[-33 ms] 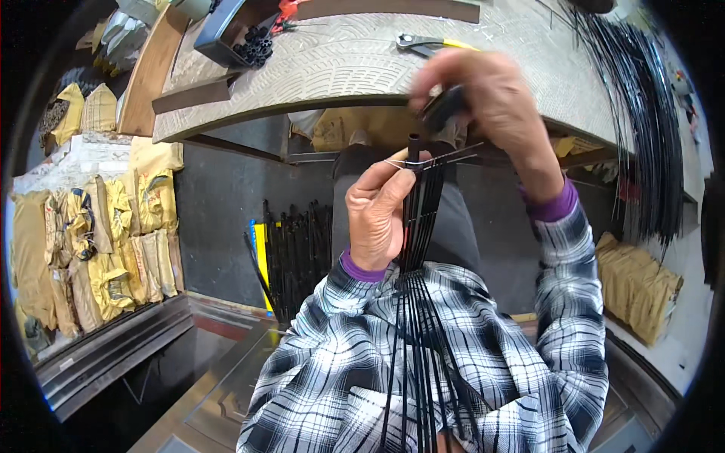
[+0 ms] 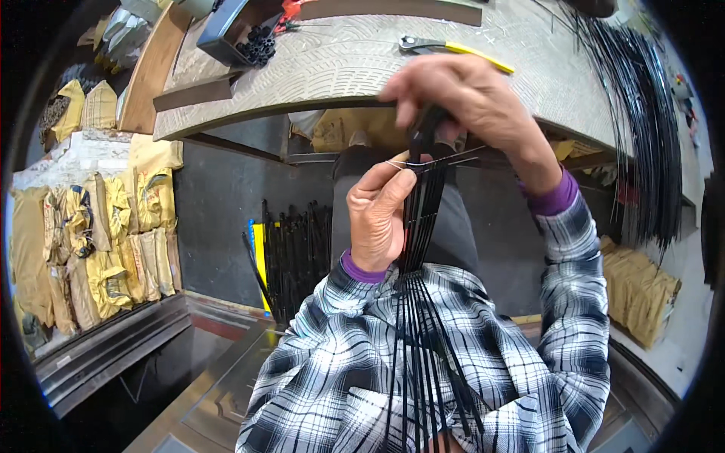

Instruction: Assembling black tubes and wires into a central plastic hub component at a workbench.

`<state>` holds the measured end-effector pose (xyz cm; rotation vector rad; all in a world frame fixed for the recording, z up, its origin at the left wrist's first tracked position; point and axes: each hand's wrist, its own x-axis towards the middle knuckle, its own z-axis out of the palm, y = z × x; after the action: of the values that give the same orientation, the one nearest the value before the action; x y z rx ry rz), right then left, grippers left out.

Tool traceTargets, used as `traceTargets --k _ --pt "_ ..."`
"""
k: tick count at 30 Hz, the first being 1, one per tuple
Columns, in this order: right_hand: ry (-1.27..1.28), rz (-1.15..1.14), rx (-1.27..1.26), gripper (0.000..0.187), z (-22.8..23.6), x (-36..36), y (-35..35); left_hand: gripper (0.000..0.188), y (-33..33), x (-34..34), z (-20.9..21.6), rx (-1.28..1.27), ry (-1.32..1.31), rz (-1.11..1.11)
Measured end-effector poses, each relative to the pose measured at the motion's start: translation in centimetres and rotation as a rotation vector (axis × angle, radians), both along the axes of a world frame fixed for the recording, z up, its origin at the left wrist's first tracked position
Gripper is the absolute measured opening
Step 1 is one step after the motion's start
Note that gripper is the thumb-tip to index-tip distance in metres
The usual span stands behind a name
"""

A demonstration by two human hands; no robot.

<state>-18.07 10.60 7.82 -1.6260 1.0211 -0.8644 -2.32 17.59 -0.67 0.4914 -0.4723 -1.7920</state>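
Observation:
My left hand (image 2: pixel 376 211) is closed around the upper end of an umbrella frame (image 2: pixel 420 238), a bundle of thin black ribs about a dark tube. A thin light wire or thread crosses the frame beside my left thumb. The ribs run down over my lap and checked shirt. Just above, my right hand (image 2: pixel 479 98) is curled over a dark black piece (image 2: pixel 429 124), which meets the top of the tube. My right fingers partly hide that piece, so its full shape cannot be made out.
Pliers with yellow handles (image 2: pixel 457 50) lie on the worktable (image 2: pixel 340 72) beyond my hands. A bin (image 2: pixel 226 34) of small black tubes stands far left. Long black rods (image 2: pixel 649 128) hang over the right edge. More black frames (image 2: pixel 298 257) stand left of my legs; wrapped packages (image 2: pixel 113 234) lie farther left.
My right hand has come a little left with the black piece, which now covers the tube's top; before, that end stood bare. My left hand has not visibly moved.

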Motion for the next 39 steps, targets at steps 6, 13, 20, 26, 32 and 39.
traceTargets --k 6,13,20,26,32,39 --pt "-0.122 0.226 0.199 0.047 -1.0 -0.1 -1.2 0.020 0.0 0.2 0.5 0.039 0.035 -0.006" --pt "-0.122 0.205 0.206 0.042 -2.0 0.3 -1.7 0.025 -0.2 0.2 0.4 0.053 0.021 -0.023" --pt "-0.046 0.169 0.194 0.040 -2.2 0.1 -1.8 0.026 -0.4 0.1 0.2 0.064 -0.027 0.022" --pt "-0.221 0.293 0.138 0.050 -3.2 -0.8 -1.8 0.027 -0.5 0.0 0.1 0.067 -0.032 0.025" --pt "-0.063 0.227 0.026 0.053 -3.1 -0.4 -1.7 0.028 -0.4 -0.2 0.0 0.078 -0.021 0.028" --pt "0.050 0.117 0.065 0.044 -2.4 0.3 -1.4 0.030 -0.4 -0.3 0.0 0.078 -0.058 0.060"
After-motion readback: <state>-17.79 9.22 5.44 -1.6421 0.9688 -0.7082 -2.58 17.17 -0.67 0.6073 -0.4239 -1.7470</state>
